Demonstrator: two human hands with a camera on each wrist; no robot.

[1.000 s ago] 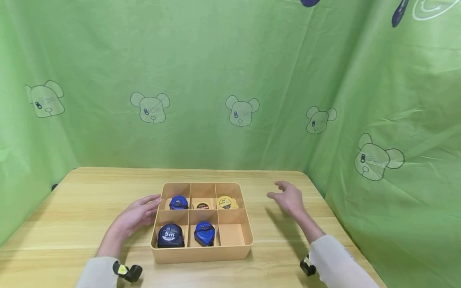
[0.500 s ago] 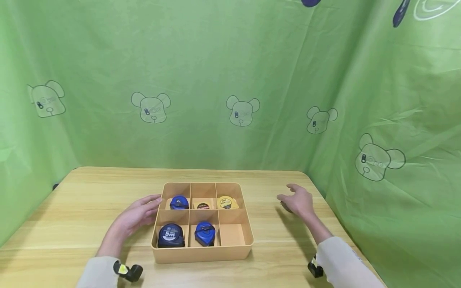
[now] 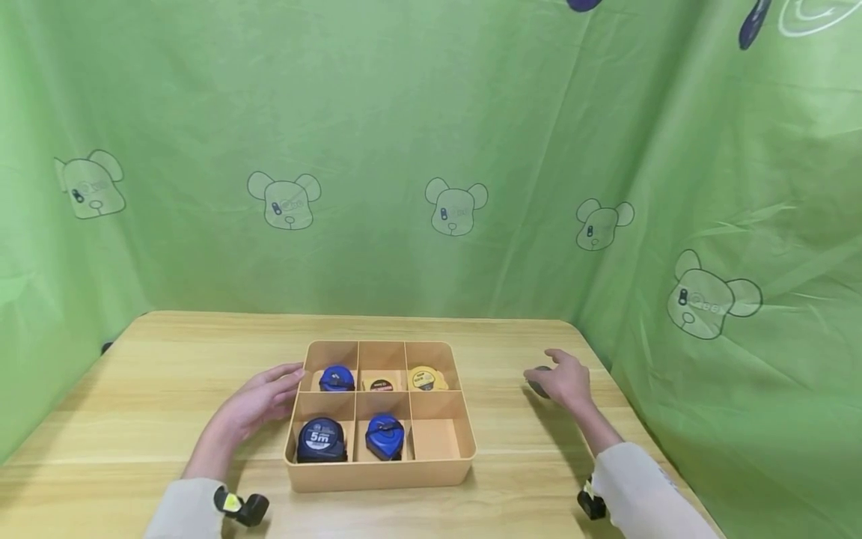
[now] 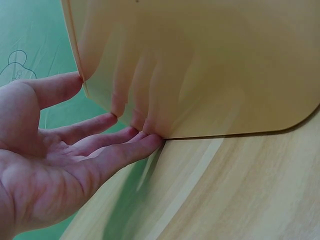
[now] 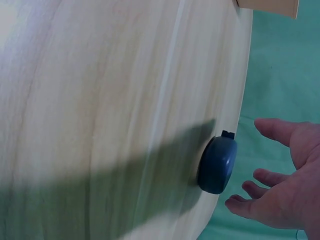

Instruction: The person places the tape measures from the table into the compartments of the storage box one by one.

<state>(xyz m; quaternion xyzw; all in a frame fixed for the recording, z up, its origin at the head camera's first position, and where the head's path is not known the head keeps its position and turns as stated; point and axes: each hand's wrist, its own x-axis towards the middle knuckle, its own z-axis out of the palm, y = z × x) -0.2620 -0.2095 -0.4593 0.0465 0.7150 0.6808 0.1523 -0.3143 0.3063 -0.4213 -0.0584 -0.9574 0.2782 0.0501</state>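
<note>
A tan divided box (image 3: 380,477) stands on the table, and the fingertips of my left hand (image 3: 259,400) touch its left wall. Those fingers are extended, as the left wrist view confirms along the glossy wall (image 4: 225,75). My right hand (image 3: 567,382) hovers right of the box with fingers spread, over a dark rounded object (image 3: 539,382) partly hidden by it. In the right wrist view this is a dark blue case (image 5: 218,164) with a small black tab, like a tape measure, lying on the table apart from the right hand's fingers.
Several tape measures fill compartments: blue (image 3: 337,379), yellow (image 3: 426,379), dark blue marked 5m (image 3: 322,440), and blue (image 3: 385,436), plus a yellow one (image 3: 381,385) at back middle. The front right compartment (image 3: 434,439) shows its bare floor. A green curtain (image 3: 377,112) surrounds the table.
My right hand has moved right and slightly nearer, and the dark case beneath it has come into sight. My left hand and the box keep their places.
</note>
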